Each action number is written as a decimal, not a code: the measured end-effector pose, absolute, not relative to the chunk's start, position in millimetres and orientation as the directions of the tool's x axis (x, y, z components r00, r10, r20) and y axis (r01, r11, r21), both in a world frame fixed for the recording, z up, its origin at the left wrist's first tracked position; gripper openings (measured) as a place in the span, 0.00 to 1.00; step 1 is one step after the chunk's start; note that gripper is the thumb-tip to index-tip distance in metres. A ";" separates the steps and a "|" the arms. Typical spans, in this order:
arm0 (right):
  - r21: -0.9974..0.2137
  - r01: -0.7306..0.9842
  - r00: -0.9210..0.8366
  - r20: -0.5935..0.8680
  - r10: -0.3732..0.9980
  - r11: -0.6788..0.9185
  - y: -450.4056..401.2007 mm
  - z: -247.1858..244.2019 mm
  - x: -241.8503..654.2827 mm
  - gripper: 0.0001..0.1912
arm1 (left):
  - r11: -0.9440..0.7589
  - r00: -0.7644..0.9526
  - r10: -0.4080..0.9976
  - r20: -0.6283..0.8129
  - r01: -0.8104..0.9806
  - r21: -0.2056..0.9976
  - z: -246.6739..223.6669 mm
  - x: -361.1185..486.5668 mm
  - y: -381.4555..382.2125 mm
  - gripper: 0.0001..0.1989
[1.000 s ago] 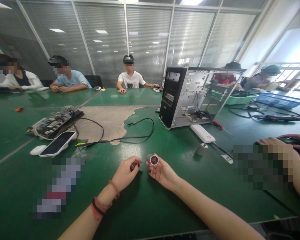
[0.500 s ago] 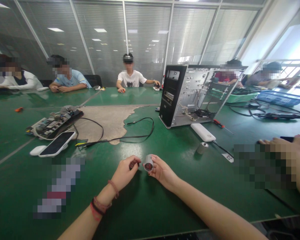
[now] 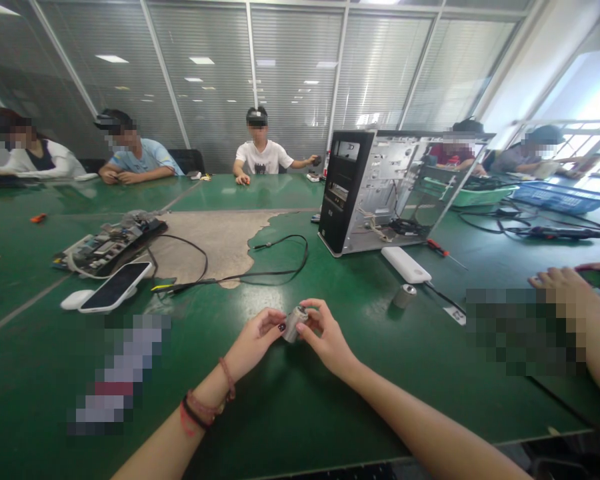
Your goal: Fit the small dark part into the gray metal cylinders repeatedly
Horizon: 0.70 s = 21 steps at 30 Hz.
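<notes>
A small silver metal cylinder (image 3: pixel 293 328), which looks like a motor housing, is held tilted above the green table in front of me. My right hand (image 3: pixel 324 331) grips it from the right, with thumb and fingers around its upper part. From the left, my left hand (image 3: pixel 263 329) closes its thumb and fingertips against the cylinder's side. What lies under the left fingers is hidden. A second metal cylinder (image 3: pixel 405 296) of like size lies on the table to the right of my hands.
An open computer case (image 3: pixel 350 200) stands ahead to the right, near a white power bank (image 3: pixel 406 265) and a screwdriver (image 3: pixel 440 249). Leftward are a phone (image 3: pixel 115 287), a circuit assembly (image 3: pixel 113 247) and a black cable (image 3: pixel 280 272). Another person's hand (image 3: pixel 570 293) is at far right.
The cylinder has turned from showing its open end with reddish insides to showing its side and narrow end. My left hand, apart from it before, now touches it.
</notes>
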State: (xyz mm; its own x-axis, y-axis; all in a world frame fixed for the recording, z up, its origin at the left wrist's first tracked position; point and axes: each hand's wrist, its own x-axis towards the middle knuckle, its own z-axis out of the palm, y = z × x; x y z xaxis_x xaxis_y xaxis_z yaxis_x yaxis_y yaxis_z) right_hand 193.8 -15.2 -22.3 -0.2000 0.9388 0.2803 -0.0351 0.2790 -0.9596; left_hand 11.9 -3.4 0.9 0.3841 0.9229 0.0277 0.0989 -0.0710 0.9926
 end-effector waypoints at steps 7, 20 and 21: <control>-0.932 -0.034 -0.361 0.348 0.865 0.360 -19.9 -13.6 197.7 0.18 | 0.073 0.509 0.860 -0.022 -0.080 0.994 -1.4 9.9 -3.7 0.25; -0.924 -0.023 -0.551 0.331 0.766 0.382 -23.1 2.8 203.7 0.24 | -0.101 0.565 0.821 0.083 0.000 0.995 -1.3 12.0 -11.9 0.29; -0.915 0.000 -0.542 0.340 0.768 0.404 -22.7 2.5 203.8 0.25 | -0.128 0.556 0.825 0.100 0.011 0.992 -1.6 12.9 -12.5 0.29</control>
